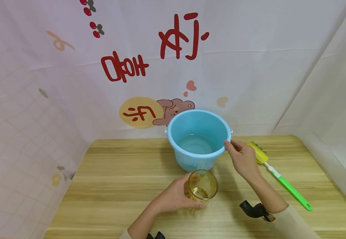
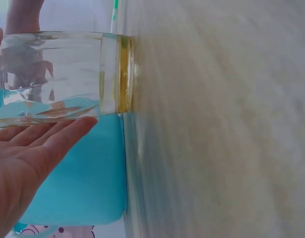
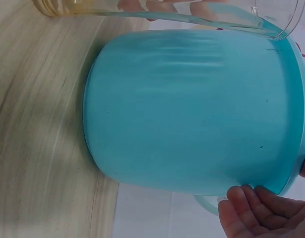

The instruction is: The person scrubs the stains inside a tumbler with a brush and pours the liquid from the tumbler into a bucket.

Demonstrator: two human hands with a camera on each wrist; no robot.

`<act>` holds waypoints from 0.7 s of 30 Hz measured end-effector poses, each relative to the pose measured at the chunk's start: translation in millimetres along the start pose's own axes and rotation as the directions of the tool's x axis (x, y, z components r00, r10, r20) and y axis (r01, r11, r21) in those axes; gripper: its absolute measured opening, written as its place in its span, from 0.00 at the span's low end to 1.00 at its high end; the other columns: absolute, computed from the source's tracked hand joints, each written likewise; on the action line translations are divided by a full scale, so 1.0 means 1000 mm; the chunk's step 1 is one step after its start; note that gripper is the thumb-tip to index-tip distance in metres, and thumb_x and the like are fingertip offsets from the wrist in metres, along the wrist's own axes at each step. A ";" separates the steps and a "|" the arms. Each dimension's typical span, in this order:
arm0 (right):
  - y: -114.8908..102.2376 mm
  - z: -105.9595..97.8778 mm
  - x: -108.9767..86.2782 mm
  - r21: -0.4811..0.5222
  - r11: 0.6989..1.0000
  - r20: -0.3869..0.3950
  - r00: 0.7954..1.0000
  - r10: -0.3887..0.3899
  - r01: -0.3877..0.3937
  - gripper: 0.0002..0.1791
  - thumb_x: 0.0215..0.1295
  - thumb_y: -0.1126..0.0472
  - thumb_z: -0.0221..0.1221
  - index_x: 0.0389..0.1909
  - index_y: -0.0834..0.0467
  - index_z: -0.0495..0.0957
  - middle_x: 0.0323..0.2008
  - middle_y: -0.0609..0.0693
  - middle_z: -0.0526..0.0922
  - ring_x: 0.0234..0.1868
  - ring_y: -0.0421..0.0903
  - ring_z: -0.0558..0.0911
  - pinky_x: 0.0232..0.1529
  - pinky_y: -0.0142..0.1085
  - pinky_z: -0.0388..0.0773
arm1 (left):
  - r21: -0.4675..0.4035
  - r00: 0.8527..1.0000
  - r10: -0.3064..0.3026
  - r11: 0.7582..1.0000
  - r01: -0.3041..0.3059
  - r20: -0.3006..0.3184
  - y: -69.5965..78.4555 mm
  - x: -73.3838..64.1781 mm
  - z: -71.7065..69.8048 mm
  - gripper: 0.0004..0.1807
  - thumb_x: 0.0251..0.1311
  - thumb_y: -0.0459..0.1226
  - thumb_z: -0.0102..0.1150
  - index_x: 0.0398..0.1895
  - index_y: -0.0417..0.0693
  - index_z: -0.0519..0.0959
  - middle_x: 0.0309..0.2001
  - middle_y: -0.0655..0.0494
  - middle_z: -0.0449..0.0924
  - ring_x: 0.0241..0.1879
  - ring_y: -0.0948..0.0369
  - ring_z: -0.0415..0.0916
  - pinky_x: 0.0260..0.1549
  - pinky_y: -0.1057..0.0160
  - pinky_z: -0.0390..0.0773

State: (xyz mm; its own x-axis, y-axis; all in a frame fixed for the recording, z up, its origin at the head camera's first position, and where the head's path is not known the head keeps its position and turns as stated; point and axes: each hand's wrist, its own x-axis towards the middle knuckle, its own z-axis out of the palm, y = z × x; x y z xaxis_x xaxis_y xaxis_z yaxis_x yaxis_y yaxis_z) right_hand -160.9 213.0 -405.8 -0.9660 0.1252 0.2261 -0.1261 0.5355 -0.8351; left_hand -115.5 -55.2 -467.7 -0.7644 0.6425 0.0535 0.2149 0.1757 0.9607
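Observation:
A clear, amber-tinted drinking glass [image 1: 203, 184] stands upright in front of the bucket, its base right at the table top. My left hand [image 1: 176, 196] holds it from the side, thumb in front and fingers behind. In the left wrist view the fingers lie along the wall of the glass [image 2: 58, 74]. The light-blue bucket [image 1: 195, 162] has shallow water [image 1: 197, 143] in its bottom. At the bucket's right rim, my right hand [image 1: 244, 161] pinches the edge between thumb and fingers. The right wrist view shows those fingertips tucked under the rim of the bucket [image 3: 192, 109].
A bottle brush [image 1: 289, 187] with a yellow sponge head and green handle lies to the right of my right hand. The wood-grain table [image 1: 116, 186] ends at a printed white cloth [image 1: 244, 76] behind the bucket, with more cloth at both sides.

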 end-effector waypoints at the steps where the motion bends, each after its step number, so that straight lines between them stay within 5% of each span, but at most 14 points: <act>1: 0.000 0.000 0.000 0.003 1.000 0.000 1.000 0.000 0.000 0.25 0.80 0.46 0.56 0.58 0.63 0.85 0.43 0.58 0.90 0.42 0.49 0.81 0.40 0.36 0.77 | -0.023 1.000 0.003 1.000 -0.003 0.003 0.000 0.000 0.000 0.50 0.53 0.41 0.83 0.78 0.63 0.65 0.69 0.58 0.74 0.67 0.56 0.74 0.67 0.58 0.72; 16: 0.003 0.001 0.001 0.007 1.000 -0.012 1.000 -0.008 0.008 0.24 0.80 0.49 0.57 0.57 0.65 0.85 0.41 0.59 0.90 0.42 0.52 0.84 0.38 0.33 0.78 | -0.141 1.000 -0.008 0.990 0.004 -0.027 -0.002 -0.005 -0.001 0.47 0.52 0.35 0.83 0.74 0.58 0.68 0.68 0.49 0.74 0.66 0.48 0.75 0.63 0.55 0.78; 21: 0.003 0.002 0.002 0.002 1.000 -0.015 1.000 -0.018 0.018 0.23 0.80 0.50 0.57 0.56 0.65 0.86 0.40 0.59 0.90 0.41 0.51 0.84 0.38 0.33 0.79 | -0.114 0.998 -0.022 0.993 0.016 -0.053 0.000 -0.009 -0.008 0.47 0.50 0.37 0.84 0.73 0.60 0.70 0.67 0.50 0.75 0.65 0.50 0.76 0.63 0.57 0.78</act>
State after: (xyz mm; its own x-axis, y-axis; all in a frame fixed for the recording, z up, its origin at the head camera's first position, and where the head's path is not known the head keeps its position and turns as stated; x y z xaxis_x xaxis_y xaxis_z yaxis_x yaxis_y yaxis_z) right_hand -163.6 213.5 -409.0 -0.9601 0.1282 0.2485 -0.1439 0.5357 -0.8320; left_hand -113.3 -67.0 -465.7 -0.8000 0.5982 0.0466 0.1323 0.1001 0.9861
